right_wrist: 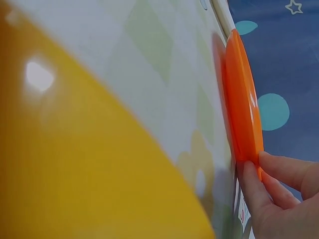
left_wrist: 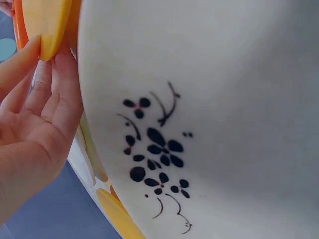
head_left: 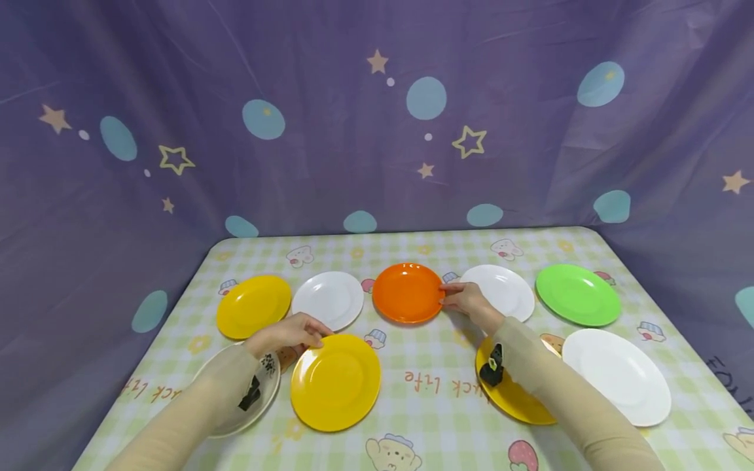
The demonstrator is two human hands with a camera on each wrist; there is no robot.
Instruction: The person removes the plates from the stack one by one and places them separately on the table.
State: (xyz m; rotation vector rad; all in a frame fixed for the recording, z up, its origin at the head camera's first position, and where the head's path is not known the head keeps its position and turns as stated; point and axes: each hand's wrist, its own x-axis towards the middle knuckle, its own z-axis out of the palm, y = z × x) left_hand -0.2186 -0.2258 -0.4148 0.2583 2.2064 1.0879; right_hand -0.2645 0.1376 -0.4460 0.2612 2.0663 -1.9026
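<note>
An orange plate (head_left: 408,293) lies at the back middle of the table. My right hand (head_left: 469,302) pinches its right rim between thumb and fingers, as the right wrist view also shows. Front left of it is a yellow plate (head_left: 336,383), whose upper-left rim my left hand (head_left: 294,332) holds with the thumb on top and the fingers beneath. Below my left forearm lies a white plate with a dark flower pattern (left_wrist: 209,99), partly hidden by the sleeve. Another yellow plate (head_left: 512,396) sits under my right forearm, which covers part of it.
Along the back stand a yellow plate (head_left: 253,305), a white plate (head_left: 328,301), a second white plate (head_left: 501,291) and a green plate (head_left: 578,294). A larger white plate (head_left: 616,376) is at the right. A checked cloth (head_left: 436,432) covers the table; a purple curtain (head_left: 330,170) hangs behind.
</note>
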